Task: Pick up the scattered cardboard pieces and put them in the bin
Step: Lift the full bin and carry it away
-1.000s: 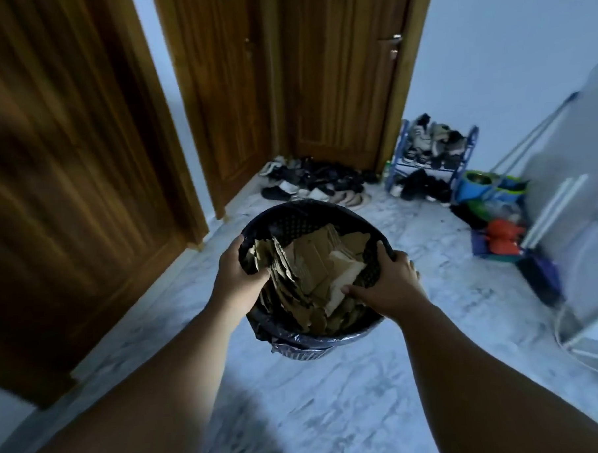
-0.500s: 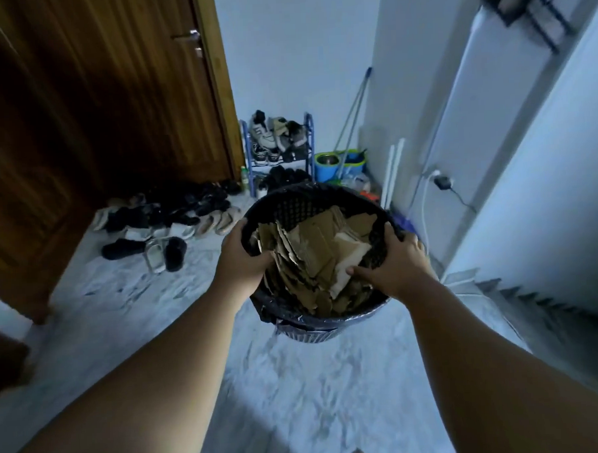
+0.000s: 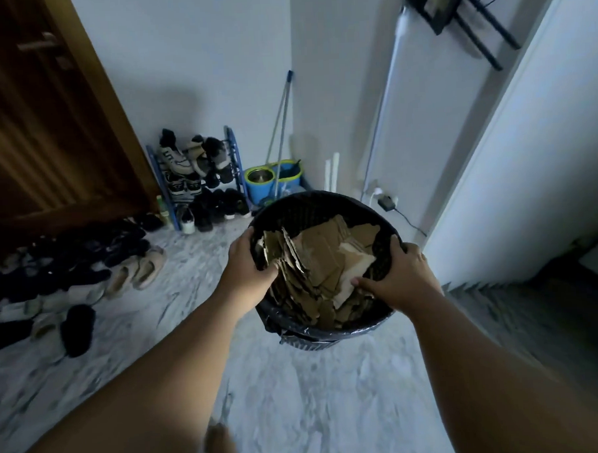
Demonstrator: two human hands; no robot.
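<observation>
Marble-patterned floor (image 3: 299,414), grey-white and veined, fills the lower frame and is softened by blur. Dark wooden door (image 3: 47,134) at upper left, cut off by the frame edges.

Black round bin (image 3: 324,204), perforated wall with a glossy liner folded over the rim, is held between both hands over the middle of the floor. Its mouth tilts up toward the camera, with the long axis running down and away. The base is mostly hidden behind its near wall.

Brown corrugated cardboard pieces (image 3: 326,259), torn and irregular, are stacked inside the bin, several on edge by the left wall. Lower layers hidden.

Blue shoe rack (image 3: 232,150) at the floor's far edge; shoes dim.

Left hand (image 3: 248,273) grips the left rim, thumb inside, fingers hidden behind the wall. Right hand (image 3: 399,276) grips the right rim, thumb on the cardboard, fingers curled over the outside.
</observation>
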